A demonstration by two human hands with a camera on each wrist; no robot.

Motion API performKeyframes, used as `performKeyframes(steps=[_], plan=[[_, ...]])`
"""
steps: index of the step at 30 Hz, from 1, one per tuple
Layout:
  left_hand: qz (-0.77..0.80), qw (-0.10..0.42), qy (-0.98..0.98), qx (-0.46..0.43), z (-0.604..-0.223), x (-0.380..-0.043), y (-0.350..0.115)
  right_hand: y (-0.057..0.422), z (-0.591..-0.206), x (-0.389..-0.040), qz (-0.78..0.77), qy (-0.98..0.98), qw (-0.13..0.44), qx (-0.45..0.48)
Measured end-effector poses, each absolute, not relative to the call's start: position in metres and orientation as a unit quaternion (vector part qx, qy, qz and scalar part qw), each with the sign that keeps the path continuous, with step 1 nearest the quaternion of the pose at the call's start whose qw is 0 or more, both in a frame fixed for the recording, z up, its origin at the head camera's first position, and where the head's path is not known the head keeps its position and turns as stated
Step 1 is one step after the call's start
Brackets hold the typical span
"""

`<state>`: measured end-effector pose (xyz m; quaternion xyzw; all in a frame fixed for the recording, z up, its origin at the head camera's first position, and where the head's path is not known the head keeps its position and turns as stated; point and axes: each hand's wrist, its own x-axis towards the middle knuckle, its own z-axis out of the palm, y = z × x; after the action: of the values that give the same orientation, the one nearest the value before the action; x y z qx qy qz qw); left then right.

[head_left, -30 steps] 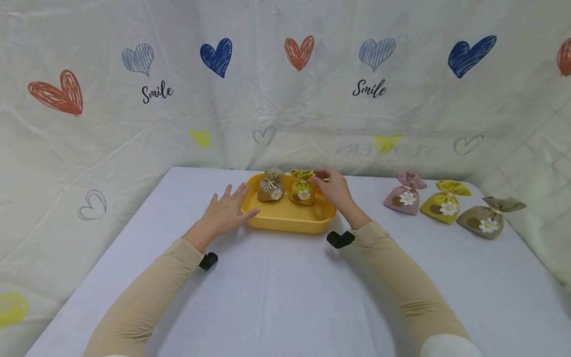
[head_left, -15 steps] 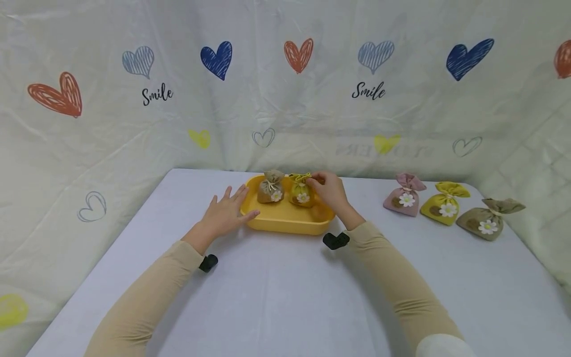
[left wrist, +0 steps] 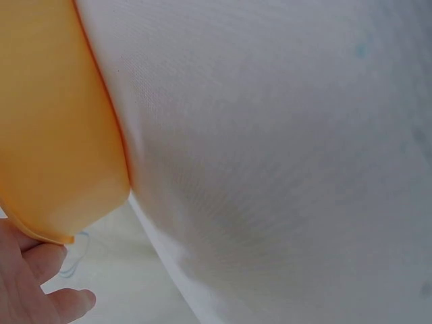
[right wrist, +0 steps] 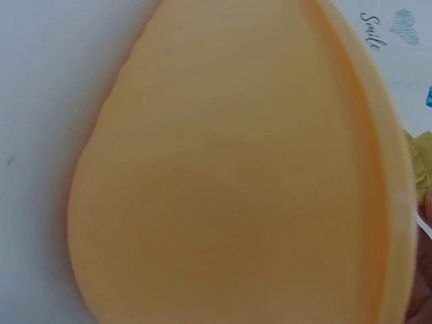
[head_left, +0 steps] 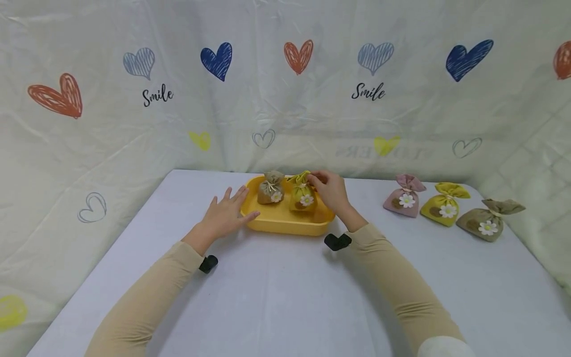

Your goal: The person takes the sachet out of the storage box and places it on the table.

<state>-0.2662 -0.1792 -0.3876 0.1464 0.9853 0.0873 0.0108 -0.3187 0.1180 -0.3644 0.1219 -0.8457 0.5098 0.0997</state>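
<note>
A yellow tray (head_left: 290, 226) stands at the back of the table, its side wall (right wrist: 229, 169) filling much of the right wrist view. My left hand (head_left: 225, 214) lies with fingers spread at the tray's left rim; the left wrist view shows its fingers (left wrist: 44, 263) right at the rim. With its fingertips my right hand (head_left: 331, 191) pinches the gathered neck of a yellow drawstring pouch (head_left: 303, 199) with a white flower, inside the tray. The pouch leans slightly, its top to the left. Left of it in the tray sits a brown drawstring pouch (head_left: 270, 188), also with a flower.
On the right of the white table (head_left: 285, 297) lie a pink pouch (head_left: 403, 196), another yellow pouch (head_left: 445, 204) and another brown pouch (head_left: 486, 220), side by side. A white curtain (head_left: 285, 109) printed with hearts hangs behind the table.
My right hand has moved slightly left and taken hold of the yellow pouch's neck. The pouch has shifted a little toward me and tilted. The left hand stays in place.
</note>
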Motion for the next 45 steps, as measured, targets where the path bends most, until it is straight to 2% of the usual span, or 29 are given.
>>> performKeyframes(steps=[22, 31, 45], plan=[[0.092, 0.018, 0.986, 0.141, -0.39, -0.267, -0.182, 0.133, -0.335, -0.308, 0.558, -0.812, 0.081, 0.153], [0.093, 0.013, 0.985, 0.143, -0.389, -0.268, -0.181, 0.149, -0.322, -0.305, 0.558, -0.807, 0.096, 0.167], [0.096, 0.018, 0.985, 0.145, -0.385, -0.266, -0.179, 0.175, -0.32, -0.288, 0.539, -0.819, 0.095, 0.175]])
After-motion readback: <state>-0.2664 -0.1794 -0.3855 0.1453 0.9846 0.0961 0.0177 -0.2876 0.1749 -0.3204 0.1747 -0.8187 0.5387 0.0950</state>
